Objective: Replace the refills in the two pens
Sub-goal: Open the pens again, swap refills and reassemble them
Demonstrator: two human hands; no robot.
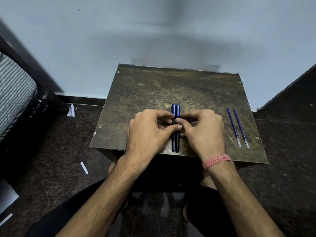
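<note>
Pinching two slim blue-clipped pens (175,127) together, left hand (147,134) and right hand (203,132) rest on scuffed wood (153,93).

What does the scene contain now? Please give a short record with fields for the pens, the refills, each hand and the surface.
pens: two pens side by side, caps pointing away, lying at the middle of the table
refills: two refills lying apart, right of the hands, untouched
left hand: left hand, fingers on the pens
right hand: right hand, fingers on the pens, thread band on the wrist
surface: worn dark table
</note>
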